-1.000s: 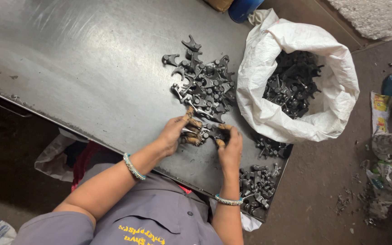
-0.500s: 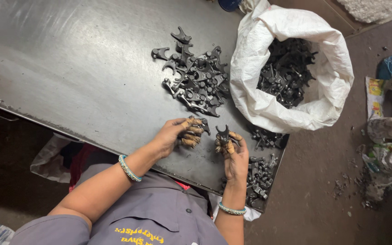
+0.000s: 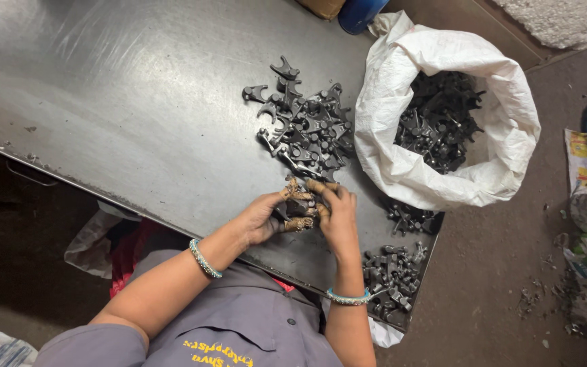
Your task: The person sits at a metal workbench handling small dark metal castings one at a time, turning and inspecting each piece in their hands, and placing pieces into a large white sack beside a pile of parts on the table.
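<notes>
Dark forged metal part (image 3: pixel 298 211) sat pinched between left hand (image 3: pixel 263 216) and right hand (image 3: pixel 336 216), each grip closed on it, above the steel tabletop (image 3: pixel 123 109) at 6 o'clock of the loose pile (image 3: pixel 305 128). Judged best handled with fingertips firm and the piece turned slowly, clear of the white sack (image 3: pixel 443 170) at 2 o'clock.

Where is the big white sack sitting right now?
In the head view, the white sack stands open at the upper right, against the right end of the metal table, just right of the loose pile of dark metal parts and full of similar parts.
</notes>
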`<move>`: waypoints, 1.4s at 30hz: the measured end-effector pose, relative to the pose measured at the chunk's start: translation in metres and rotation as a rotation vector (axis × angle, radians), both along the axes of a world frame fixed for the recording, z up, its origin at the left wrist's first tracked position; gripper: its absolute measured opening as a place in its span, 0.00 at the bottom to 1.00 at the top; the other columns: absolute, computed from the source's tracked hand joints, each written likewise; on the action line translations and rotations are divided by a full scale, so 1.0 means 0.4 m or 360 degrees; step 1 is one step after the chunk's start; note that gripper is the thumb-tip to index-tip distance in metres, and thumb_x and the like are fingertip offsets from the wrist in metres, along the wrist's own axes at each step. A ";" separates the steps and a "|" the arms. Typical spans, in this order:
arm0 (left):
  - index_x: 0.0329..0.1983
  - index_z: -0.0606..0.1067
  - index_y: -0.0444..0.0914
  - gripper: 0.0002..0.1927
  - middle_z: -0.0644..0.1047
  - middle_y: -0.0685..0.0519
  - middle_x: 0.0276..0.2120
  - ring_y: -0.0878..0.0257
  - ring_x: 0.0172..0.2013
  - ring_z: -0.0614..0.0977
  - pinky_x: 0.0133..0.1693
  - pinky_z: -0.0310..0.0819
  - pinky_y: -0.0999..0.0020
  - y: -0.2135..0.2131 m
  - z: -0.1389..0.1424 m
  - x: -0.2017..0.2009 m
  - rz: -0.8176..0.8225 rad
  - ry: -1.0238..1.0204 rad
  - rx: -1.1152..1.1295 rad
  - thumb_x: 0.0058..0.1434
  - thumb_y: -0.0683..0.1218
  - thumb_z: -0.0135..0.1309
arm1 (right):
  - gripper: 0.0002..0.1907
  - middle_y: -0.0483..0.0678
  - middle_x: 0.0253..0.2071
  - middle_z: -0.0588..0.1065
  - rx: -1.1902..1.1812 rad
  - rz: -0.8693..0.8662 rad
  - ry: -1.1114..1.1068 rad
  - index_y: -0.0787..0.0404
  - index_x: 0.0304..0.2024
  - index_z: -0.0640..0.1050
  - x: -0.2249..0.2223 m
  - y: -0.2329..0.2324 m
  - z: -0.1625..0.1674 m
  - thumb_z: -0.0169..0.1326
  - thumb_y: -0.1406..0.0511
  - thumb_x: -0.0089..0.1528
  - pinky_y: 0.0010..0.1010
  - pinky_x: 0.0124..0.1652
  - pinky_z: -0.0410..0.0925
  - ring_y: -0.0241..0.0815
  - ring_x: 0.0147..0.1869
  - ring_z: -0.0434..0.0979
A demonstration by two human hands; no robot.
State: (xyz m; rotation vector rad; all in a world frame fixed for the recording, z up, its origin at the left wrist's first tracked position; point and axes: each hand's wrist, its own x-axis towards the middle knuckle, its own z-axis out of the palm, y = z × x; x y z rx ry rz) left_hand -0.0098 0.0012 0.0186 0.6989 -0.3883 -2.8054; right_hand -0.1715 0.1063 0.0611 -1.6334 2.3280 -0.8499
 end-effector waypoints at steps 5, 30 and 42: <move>0.55 0.76 0.32 0.21 0.82 0.43 0.46 0.52 0.45 0.85 0.46 0.84 0.51 -0.015 0.004 0.005 0.0129 -0.0034 -0.0026 0.71 0.52 0.47 | 0.24 0.51 0.48 0.77 0.0085 -0.0065 0.0000 0.58 0.52 0.81 -0.007 0.041 -0.040 0.65 0.72 0.51 0.42 0.54 0.66 0.54 0.52 0.71; 0.55 0.75 0.31 0.28 0.81 0.40 0.47 0.46 0.47 0.85 0.47 0.85 0.48 -0.016 0.005 -0.004 0.0098 -0.0034 0.0197 0.71 0.60 0.44 | 0.27 0.52 0.47 0.76 0.0268 -0.0275 0.0050 0.61 0.52 0.77 -0.013 0.176 -0.018 0.68 0.67 0.50 0.44 0.53 0.66 0.56 0.53 0.72; 0.48 0.79 0.29 0.27 0.78 0.48 0.35 0.59 0.31 0.81 0.34 0.81 0.59 0.050 0.093 -0.320 -0.0338 -0.0097 -0.0266 0.67 0.60 0.57 | 0.29 0.54 0.55 0.74 0.0270 -0.0102 0.0040 0.64 0.54 0.75 0.089 0.242 -0.012 0.62 0.74 0.48 0.44 0.59 0.64 0.60 0.59 0.67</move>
